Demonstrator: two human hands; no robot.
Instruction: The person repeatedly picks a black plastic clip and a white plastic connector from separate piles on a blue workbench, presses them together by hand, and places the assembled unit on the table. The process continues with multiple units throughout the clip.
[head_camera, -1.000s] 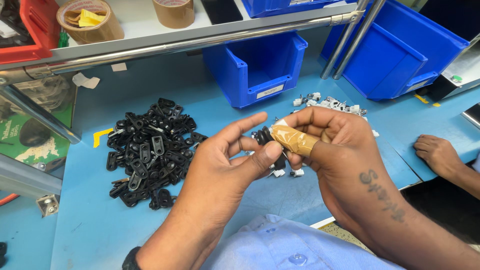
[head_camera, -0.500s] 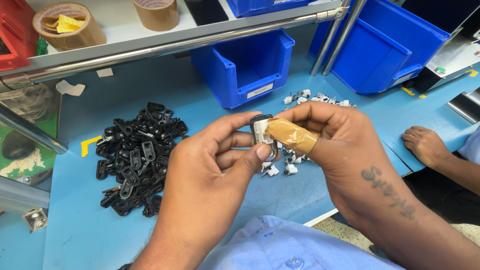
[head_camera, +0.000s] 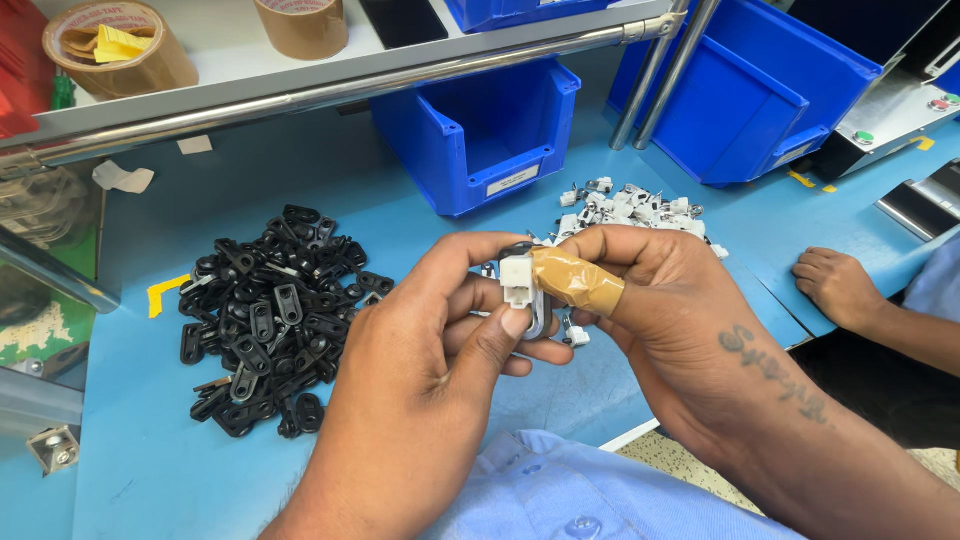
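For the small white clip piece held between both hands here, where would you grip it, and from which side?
Grip the small white clip piece by its two flat side faces, coming from the sides, roughly as the left hand and the taped thumb of the right hand pinch it now. Its blocky top looks like the firmest hold; the curved dark part beneath looks thin.

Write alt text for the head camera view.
Two hands, left hand and right hand with a taped finger, pinch a small white clip above a blue table. A pile of black parts lies left, white parts and blue bins behind.
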